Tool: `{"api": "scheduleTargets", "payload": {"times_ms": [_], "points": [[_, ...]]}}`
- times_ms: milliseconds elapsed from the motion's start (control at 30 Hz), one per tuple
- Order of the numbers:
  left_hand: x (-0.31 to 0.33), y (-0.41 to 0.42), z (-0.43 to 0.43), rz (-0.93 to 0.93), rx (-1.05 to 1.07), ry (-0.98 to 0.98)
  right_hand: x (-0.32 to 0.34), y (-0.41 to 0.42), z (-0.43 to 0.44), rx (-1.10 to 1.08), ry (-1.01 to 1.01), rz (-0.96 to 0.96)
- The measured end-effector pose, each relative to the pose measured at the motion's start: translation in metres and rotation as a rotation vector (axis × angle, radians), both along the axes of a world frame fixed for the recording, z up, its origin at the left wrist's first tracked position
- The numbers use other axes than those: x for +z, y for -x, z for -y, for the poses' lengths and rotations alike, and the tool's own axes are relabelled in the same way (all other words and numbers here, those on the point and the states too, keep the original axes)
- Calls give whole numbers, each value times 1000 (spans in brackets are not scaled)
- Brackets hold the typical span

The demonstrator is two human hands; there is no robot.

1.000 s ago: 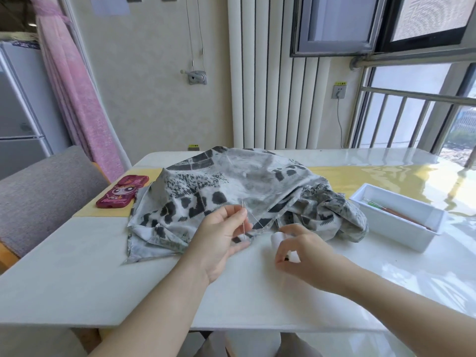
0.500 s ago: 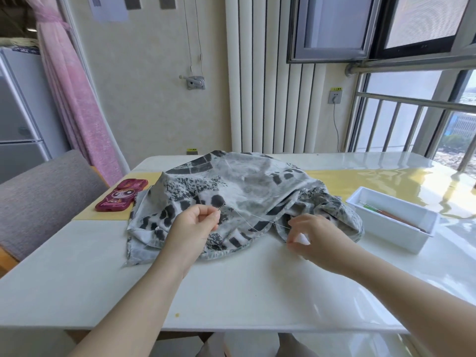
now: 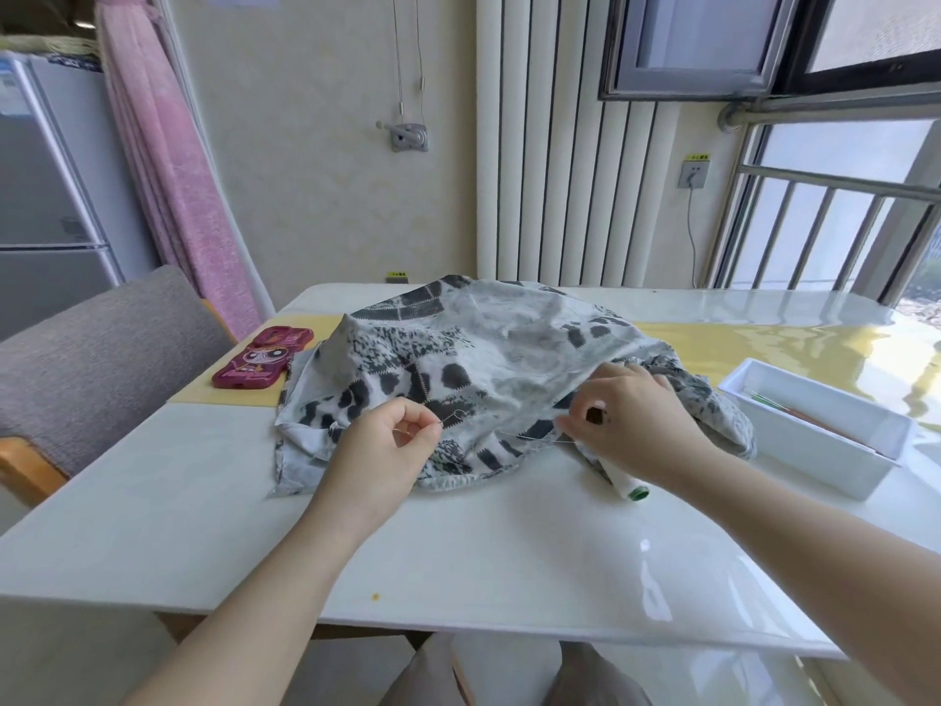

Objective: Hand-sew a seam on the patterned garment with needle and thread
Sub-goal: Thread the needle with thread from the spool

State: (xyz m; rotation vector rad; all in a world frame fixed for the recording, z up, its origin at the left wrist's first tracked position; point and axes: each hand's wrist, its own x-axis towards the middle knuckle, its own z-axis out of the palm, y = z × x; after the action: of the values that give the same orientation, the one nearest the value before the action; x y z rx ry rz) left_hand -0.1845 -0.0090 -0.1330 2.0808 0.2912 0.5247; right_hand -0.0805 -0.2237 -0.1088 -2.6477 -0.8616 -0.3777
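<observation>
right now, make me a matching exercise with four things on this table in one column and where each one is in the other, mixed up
Things:
1. red phone case
2. white tray
3. thread spool
4. thread

Places:
a. at the right side of the table
b. pinched by the left hand and right hand, spanning the patterned garment
c. on the yellow runner, left of the garment
d. sticking out from under the right hand

Pairs: 1-c, 2-a, 3-d, 4-b
</observation>
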Motion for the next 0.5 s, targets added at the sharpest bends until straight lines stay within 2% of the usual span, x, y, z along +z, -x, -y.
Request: {"api": "scheduleTargets", "payload": {"times_ms": [100,200,267,500], "points": [[0,-1,1,1,6,-17,-4,2,-7,135,165,60],[2,-3,2,11,15,-12,-14,2,-10,165,306,149],[3,-4,2,11,20,-20,-22,2,-13,152,330,232],[4,-8,5,22,9,-34,-31,-7,-21,152,271,295]]}}
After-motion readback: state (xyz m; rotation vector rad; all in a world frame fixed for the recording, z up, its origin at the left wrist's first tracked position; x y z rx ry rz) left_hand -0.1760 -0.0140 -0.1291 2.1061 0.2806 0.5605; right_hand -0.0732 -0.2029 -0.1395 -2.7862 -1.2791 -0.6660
